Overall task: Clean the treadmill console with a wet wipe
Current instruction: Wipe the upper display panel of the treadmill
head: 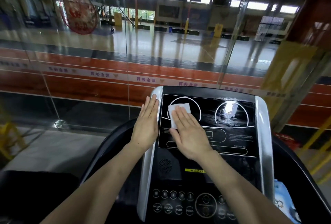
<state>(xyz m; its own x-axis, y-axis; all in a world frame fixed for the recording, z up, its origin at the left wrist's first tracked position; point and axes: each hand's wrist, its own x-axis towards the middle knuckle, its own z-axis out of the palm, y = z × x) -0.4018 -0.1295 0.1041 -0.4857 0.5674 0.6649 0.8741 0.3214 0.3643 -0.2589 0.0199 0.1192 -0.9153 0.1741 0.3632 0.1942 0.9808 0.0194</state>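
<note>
The treadmill console [232,134] is a black glossy panel with white dial outlines and silver side rails, filling the lower middle of the head view. A white wet wipe [174,110] lies flat on the left dial of the display. My right hand [189,132] presses on the wipe with straight fingers, covering its lower right part. My left hand [147,125] rests flat with straight fingers against the console's left silver rail [148,170]. Wet streaks shine on the right dial [231,112].
Round buttons [172,195] marked incline, mode and enter sit on the lower console. A blue wipe pack [284,204] lies at the console's right side. A glass wall [89,62] stands right behind the console, with a sports hall beyond.
</note>
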